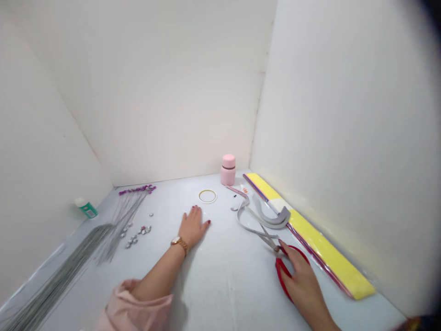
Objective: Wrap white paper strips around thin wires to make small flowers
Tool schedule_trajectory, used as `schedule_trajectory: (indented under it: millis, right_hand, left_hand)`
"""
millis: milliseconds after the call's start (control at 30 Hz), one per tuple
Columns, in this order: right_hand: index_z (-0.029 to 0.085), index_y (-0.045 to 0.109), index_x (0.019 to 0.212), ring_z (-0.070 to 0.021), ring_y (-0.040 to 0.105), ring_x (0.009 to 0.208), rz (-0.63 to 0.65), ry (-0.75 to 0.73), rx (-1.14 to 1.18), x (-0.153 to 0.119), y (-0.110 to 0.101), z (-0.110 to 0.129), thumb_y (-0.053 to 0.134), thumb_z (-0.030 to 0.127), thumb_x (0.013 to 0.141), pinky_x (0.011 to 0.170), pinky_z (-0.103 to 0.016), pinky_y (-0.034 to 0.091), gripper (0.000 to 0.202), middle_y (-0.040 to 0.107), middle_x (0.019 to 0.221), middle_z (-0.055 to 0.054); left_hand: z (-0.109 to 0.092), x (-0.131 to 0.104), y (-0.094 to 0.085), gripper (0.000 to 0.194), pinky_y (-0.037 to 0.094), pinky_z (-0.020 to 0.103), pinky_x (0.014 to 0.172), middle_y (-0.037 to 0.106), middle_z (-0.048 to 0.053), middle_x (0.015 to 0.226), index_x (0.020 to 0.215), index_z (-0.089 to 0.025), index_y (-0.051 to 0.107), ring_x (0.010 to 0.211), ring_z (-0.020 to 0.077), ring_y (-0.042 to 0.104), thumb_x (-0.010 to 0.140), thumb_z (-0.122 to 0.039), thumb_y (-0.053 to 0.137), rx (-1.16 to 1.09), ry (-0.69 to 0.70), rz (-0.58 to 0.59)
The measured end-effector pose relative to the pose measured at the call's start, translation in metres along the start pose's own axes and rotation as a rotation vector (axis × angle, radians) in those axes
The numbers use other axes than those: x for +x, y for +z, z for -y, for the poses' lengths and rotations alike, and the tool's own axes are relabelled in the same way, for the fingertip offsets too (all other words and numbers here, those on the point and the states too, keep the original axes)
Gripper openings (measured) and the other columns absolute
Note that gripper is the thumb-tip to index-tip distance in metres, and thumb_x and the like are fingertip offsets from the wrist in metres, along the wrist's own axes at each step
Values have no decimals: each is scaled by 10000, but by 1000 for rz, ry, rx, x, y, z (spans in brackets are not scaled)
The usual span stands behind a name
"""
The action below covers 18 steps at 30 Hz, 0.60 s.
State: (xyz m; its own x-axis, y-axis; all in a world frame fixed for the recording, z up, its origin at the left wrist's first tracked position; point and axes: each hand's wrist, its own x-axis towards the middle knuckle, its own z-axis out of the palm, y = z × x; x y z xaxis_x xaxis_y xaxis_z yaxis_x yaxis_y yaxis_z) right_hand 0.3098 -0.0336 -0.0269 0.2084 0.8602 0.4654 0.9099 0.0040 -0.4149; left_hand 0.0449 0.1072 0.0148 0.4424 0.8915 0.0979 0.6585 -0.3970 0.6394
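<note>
My left hand (192, 226) lies flat on the white table with its fingers spread, holding nothing. Just beyond its fingertips is a thin white and yellow ring (207, 202). In my right hand (303, 280) is a pair of scissors (283, 276) with red handles, low over the table or resting on it. The scissor blades are parted and point away to the left. They overlap the end of a narrow grey strip (250, 228); whether they touch it I cannot tell. A wider curved grey strip (272, 222) lies just behind.
Long thin wires (65, 259) spread across the left side, with purple-tipped stems (138, 190) behind. Small silvery pieces (132, 240) lie near them. A green and white glue bottle (87, 209) is far left. A pink flask (228, 171) stands at the back; yellow sheets (327, 250) line the right wall.
</note>
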Motion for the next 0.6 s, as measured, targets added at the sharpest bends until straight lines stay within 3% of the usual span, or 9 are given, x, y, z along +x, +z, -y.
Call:
schedule_trajectory:
  millis: [67,167,200,233,300,333,400,500,600]
  right_hand:
    - [177,430,1173,-250,554,919,-39,25,17,0,-1,0,443,234,773,791,-406,466,404,579,1016,-97]
    - [175,419,1186,-249,564,917,-77,81,29,-3,-3,-1,443,262,786,786,-399,472,410,574,1033,-105]
    - [173,415,1190,-248,565,916,-79,90,33,-4,-3,-1,443,265,789,792,-400,470,412,573,1036,-107]
    - [169,413,1191,-247,564,920,-77,94,38,-5,-2,-2,443,264,791,802,-403,465,412,570,1041,-110]
    - [165,416,1186,-244,552,946,-40,73,52,-4,-2,0,443,243,788,829,-408,453,407,566,1060,-114]
    - [163,421,1180,-242,544,966,-6,55,67,-2,-1,1,441,226,785,843,-408,446,400,564,1071,-115]
    - [165,425,1175,-236,531,997,85,-8,109,5,-1,5,436,191,775,861,-407,438,401,567,1079,-113]
    - [170,439,1174,-242,515,1031,178,-118,155,19,-5,13,443,166,755,883,-429,417,418,560,1112,-112]
    - [167,443,1176,-243,511,1042,169,-144,179,33,-9,18,437,161,757,886,-434,411,419,555,1131,-114]
  left_hand:
    - [-29,-17,23,591,86,542,996,283,243,1359,1264,-34,341,1262,347,204,794,-384,421,15,145,134]
    - [-70,-57,49,434,291,242,985,530,-30,1231,1139,-311,508,1137,164,457,735,-470,503,-31,473,401]
    - [-76,-66,52,370,288,204,980,524,-57,1235,1166,-326,483,1146,126,446,818,-415,397,-48,660,499]
    - [-77,-69,51,402,275,194,986,482,-47,1277,1231,-307,418,1170,114,417,846,-398,348,-29,685,489]
    - [-64,-59,42,461,247,235,1012,359,-12,1365,1302,-255,314,1231,127,329,865,-400,296,164,343,234]
    - [-53,-47,37,504,213,331,1030,277,75,1400,1328,-158,261,1269,183,251,876,-382,256,209,226,154]
    - [-31,-20,30,547,178,495,1000,193,199,1405,1323,-44,221,1288,285,159,880,-365,218,261,112,84]
    - [-17,11,37,554,138,552,978,228,225,1387,1298,-44,275,1281,322,156,854,-373,305,313,101,81]
    - [-31,21,58,532,146,486,1005,271,149,1393,1286,-127,323,1278,264,202,828,-395,362,323,215,138]
